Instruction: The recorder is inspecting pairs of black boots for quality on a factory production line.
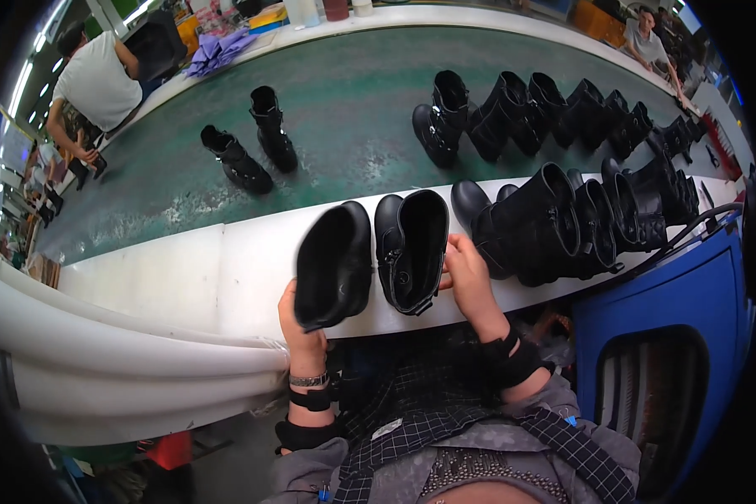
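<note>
Two black boots stand side by side in front of me at the white ledge's near edge, their openings toward me. My left hand (298, 323) grips the left boot (334, 265) by the outer side of its shaft; most of its fingers are hidden behind the boot. My right hand (469, 281) holds the right boot (410, 252) at the right side of its shaft, thumb and fingertips against it. Dark lining shows inside both openings. Just right of my right hand, more black boots (529, 223) crowd together on the ledge.
Beyond the white ledge (185, 269) runs a green conveyor belt (336, 118) carrying a row of black boots (571, 113) and a separate pair (256, 147). A blue machine (664, 336) stands at right, a white rolled cover (134, 361) at left. Other people (101, 80) work across the belt.
</note>
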Demonstrator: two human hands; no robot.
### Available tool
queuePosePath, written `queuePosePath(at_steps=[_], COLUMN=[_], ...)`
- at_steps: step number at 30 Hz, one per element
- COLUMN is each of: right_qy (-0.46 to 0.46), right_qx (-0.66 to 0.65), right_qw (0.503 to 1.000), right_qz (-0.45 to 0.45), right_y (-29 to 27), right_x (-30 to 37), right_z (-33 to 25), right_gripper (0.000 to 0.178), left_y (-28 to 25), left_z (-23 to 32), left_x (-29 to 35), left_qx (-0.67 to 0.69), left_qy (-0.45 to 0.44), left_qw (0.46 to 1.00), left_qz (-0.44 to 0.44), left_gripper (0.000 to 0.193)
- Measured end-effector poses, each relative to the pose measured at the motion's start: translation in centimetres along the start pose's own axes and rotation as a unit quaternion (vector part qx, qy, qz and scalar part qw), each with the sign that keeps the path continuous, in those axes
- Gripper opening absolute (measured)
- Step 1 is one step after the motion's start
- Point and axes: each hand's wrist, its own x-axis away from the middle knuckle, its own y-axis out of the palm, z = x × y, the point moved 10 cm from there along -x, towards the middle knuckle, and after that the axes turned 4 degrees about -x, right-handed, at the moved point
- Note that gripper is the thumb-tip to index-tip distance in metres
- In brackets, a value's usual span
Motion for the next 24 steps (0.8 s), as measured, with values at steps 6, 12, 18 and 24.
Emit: queuePosePath(at_steps=[6, 12, 18, 24], right_qy=[-0.119, -0.011, -0.190, -0.142], right_qx=[0.130, -0.121, -0.145, -0.157], right_qw=[0.982, 0.984, 0.962, 0.958], right_qz=[-0.068, -0.128, -0.132, -0.195], right_y=[3.3, 4.3, 4.1, 4.8], right_x=[-1.5, -0.9, 0.7, 1.4], right_z=[1.4, 3.4, -2.0, -2.3], right_gripper=[0.044, 0.049, 0.079, 0.076], left_y=[0.1, 3.7, 5.1, 6.3], left_z=[-1.2, -0.3, 1.1, 0.3], left_x=[-2.0, -1.5, 0.2, -0.1], left_qx=[-0.334, -0.158, -0.054, -0.037], left_qy=[0.075, 0.121, 0.162, 0.095], left_qw=[0.939, 0.979, 0.985, 0.988], left_qz=[0.028, -0.042, -0.035, -0.112], left_gripper=[0.043, 0.046, 0.063, 0.068])
